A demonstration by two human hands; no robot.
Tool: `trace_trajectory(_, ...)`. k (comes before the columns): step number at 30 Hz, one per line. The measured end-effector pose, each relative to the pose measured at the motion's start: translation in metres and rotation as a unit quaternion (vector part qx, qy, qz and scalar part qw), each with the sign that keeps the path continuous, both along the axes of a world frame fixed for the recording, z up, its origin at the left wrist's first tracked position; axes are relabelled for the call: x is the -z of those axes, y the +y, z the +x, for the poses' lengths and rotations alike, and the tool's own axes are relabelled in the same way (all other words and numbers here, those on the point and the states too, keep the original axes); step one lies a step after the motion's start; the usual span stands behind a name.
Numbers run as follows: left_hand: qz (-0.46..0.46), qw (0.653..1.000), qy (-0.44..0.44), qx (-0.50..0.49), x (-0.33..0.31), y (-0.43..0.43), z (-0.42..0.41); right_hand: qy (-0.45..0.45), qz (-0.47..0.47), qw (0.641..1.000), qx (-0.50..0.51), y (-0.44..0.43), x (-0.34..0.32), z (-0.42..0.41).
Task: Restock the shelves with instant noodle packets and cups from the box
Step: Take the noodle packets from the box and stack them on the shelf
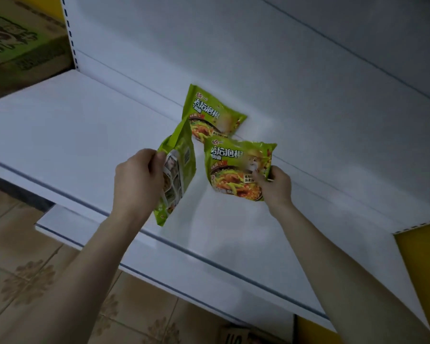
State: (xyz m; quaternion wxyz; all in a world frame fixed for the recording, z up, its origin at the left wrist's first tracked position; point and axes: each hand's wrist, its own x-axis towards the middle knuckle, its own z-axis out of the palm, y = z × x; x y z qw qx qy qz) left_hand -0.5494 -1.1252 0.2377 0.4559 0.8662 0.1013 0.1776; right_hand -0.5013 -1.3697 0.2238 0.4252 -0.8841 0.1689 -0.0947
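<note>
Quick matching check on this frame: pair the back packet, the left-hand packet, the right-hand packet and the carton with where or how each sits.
1. back packet
2. left-hand packet
3. right-hand packet
4. carton

A. on the next shelf bay, far left
B. held with its printed front to the camera
C. leaning against the back panel
D. held edge-on, back side showing

Pairs: 1-C, 2-D, 3-B, 4-A

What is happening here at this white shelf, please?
A person is stocking a white metal shelf with green instant noodle packets. The left hand holds one green packet turned edge-on, its back showing. The right hand holds a second green packet face-up by its corner. A third green packet already leans against the shelf's back wall. A green-printed cardboard box sits at the upper left.
</note>
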Motion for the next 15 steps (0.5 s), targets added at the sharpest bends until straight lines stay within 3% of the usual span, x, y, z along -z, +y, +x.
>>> trace_trajectory(6,-0.017,0.998,-0.058,-0.016,0.018,-0.032,0.006,-0.098,0.129,0.983,0.091,-0.041,0.030,0.034)
trace_trajectory(15,-0.023,0.997,-0.064,-0.038,0.052,-0.051,0.011,-0.126,0.177,0.968,0.122,-0.062,0.070,0.079)
